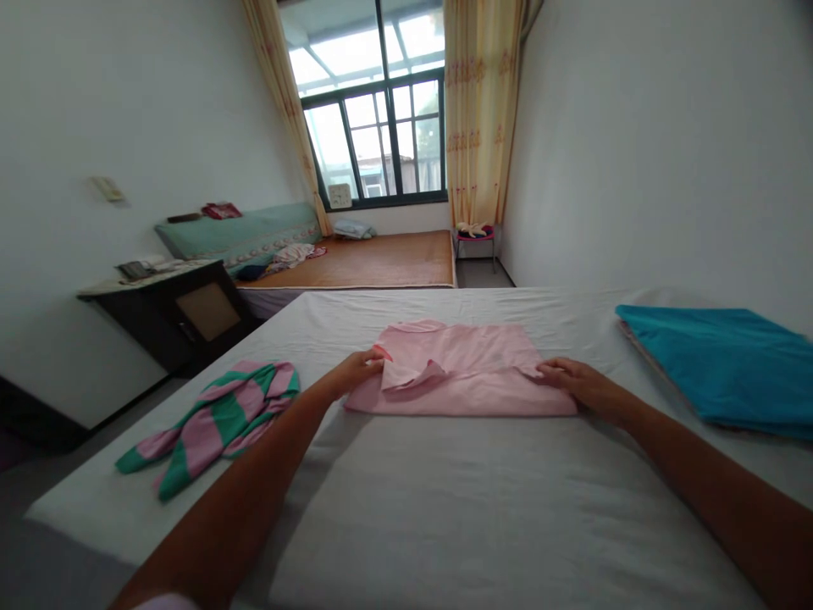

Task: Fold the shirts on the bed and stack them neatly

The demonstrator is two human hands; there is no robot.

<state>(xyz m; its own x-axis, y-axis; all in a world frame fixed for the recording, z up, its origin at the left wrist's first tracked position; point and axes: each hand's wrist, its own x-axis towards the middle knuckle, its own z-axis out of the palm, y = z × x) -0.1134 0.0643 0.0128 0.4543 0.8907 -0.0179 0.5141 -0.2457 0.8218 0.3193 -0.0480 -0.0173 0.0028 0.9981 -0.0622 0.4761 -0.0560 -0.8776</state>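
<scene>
A pink shirt [470, 394] lies partly folded on the white sheet of the bed in front of me. Its collar area points toward the far side, and a flap of cloth is turned over across its middle. My left hand [359, 373] pinches the cloth at the left end of this flap, beside a small red-orange edge. At the opposite end, my right hand [572, 381] grips the right side of the flap between thumb and fingers. Both forearms reach in from the bottom of the view.
A crumpled pink-and-green striped garment [222, 415] lies to the left on the white sheet [470, 508]. Folded blue cloth [730, 364] is stacked at the right. Beyond are a dark cabinet [203, 313], a second bed with a brown mat [394, 258], and a small stool [475, 237].
</scene>
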